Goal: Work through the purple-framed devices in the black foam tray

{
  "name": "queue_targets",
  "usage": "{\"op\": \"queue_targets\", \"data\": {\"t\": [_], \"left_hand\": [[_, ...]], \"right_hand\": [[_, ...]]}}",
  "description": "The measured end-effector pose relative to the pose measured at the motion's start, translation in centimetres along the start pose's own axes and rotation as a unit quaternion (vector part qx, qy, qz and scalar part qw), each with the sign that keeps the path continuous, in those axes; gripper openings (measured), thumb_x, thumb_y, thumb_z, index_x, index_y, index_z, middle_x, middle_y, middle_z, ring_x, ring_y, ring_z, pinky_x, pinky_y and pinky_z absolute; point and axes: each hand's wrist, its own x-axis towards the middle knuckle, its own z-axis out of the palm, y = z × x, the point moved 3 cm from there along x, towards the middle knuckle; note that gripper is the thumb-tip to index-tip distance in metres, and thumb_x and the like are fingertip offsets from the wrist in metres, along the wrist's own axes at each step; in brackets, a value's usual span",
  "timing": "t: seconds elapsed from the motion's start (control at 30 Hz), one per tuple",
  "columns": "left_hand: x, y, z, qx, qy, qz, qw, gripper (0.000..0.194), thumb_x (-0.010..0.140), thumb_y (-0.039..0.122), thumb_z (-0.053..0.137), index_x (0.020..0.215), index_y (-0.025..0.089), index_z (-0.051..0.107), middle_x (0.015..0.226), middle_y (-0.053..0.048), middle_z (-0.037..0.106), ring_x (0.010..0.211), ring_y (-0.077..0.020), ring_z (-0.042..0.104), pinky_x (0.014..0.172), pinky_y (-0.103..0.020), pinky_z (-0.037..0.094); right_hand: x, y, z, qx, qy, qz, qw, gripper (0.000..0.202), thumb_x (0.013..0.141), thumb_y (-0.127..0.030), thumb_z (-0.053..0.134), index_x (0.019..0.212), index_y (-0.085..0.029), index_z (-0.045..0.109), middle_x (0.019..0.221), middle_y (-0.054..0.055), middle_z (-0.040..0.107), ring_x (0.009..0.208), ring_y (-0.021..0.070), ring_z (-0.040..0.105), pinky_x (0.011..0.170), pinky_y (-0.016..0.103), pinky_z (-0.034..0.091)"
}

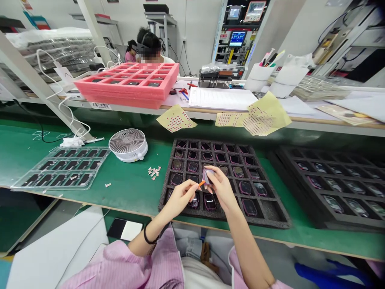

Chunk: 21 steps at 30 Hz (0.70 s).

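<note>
The dark tray (pixel 273 211) looks like rough matt foam, the orange tool (pixel 202 183) plastic.

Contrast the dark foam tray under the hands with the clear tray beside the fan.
The dark foam tray is opaque; the clear tray is see-through. The foam tray holds watch-like devices, the clear tray flat black pieces. The left hand and right hand are over the foam tray; the clear tray lies apart from them. Both trays rest on the green bench.
</note>
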Motion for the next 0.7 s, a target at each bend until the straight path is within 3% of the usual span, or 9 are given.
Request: {"op": "queue_targets", "data": {"t": [0.07, 0.17, 0.57, 0.7], "left_hand": [[0.2, 0.0, 0.9, -0.044, -0.002, -0.003, 0.999, 0.037, 0.086, 0.051, 0.046, 0.082, 0.015, 0.055, 0.048, 0.009, 0.036, 0.043, -0.0046, 0.028, 0.045, -0.017, 0.024], [0.4, 0.0, 1.6, -0.067, -0.006, -0.002, 0.998, 0.039, 0.086, 0.053, 0.047, 0.079, 0.015, 0.054, 0.047, 0.010, 0.034, 0.041, -0.0035, 0.026, 0.043, -0.017, 0.022], [0.5, 0.4, 1.5, -0.055, 0.005, 0.004, 0.998, 0.041, 0.083, 0.055, 0.050, 0.074, 0.015, 0.055, 0.042, 0.009, 0.040, 0.038, -0.0033, 0.030, 0.041, -0.017, 0.024], [0.7, 0.7, 1.5, -0.082, -0.015, 0.002, 0.997, 0.043, 0.081, 0.057, 0.052, 0.073, 0.014, 0.055, 0.040, 0.009, 0.040, 0.035, -0.0030, 0.028, 0.040, -0.017, 0.022]], "right_hand": [[-0.4, -0.7, 0.9, 0.112, 0.008, 0.020, 0.993, 0.027, 0.077, -0.041, 0.065, 0.094, -0.022, 0.055, 0.060, -0.005, 0.052, 0.041, 0.0081, 0.044, 0.036, 0.019, 0.027], [-0.7, -1.1, 1.8, 0.185, 0.006, 0.031, 0.982, 0.022, 0.076, -0.037, 0.067, 0.081, -0.021, 0.052, 0.053, -0.008, 0.047, 0.035, 0.0047, 0.036, 0.035, 0.017, 0.027], [-0.6, -0.5, 1.7, 0.177, 0.008, 0.032, 0.984, 0.029, 0.075, -0.039, 0.071, 0.073, -0.020, 0.049, 0.048, -0.009, 0.045, 0.029, 0.0013, 0.028, 0.030, 0.014, 0.020], [-0.6, -0.5, 2.2, 0.207, -0.035, 0.062, 0.976, 0.032, 0.074, -0.041, 0.071, 0.071, -0.020, 0.047, 0.047, -0.011, 0.042, 0.027, 0.0002, 0.021, 0.029, 0.014, 0.014]]}}
